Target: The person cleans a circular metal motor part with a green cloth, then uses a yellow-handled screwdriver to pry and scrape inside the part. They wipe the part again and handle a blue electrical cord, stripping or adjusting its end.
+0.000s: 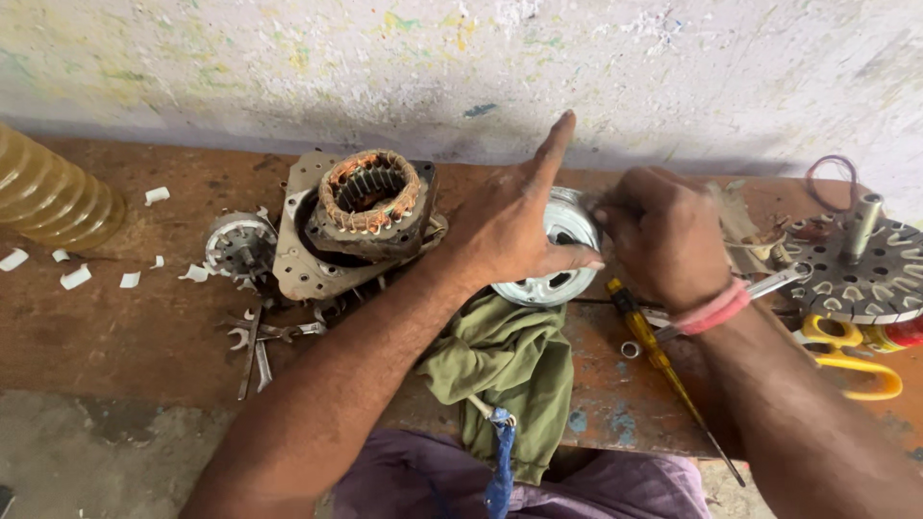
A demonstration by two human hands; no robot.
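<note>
Left hand (510, 226) pressed on a round silver motor cover (558, 252) at the back of the wooden table (115, 327), thumb against its rim, forefinger raised. Right hand (663, 235) closed at the cover's right edge; contents hidden. Just left, a copper-wound stator (370, 197). Below, a green cloth (505, 370) and a yellow screwdriver (659, 358).

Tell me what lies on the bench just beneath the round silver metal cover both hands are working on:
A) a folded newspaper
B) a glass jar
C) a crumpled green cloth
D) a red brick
C: a crumpled green cloth lies just below the silver metal cover, draping over the front edge of the wooden bench, while the left hand and right hand rest on the cover.
</note>
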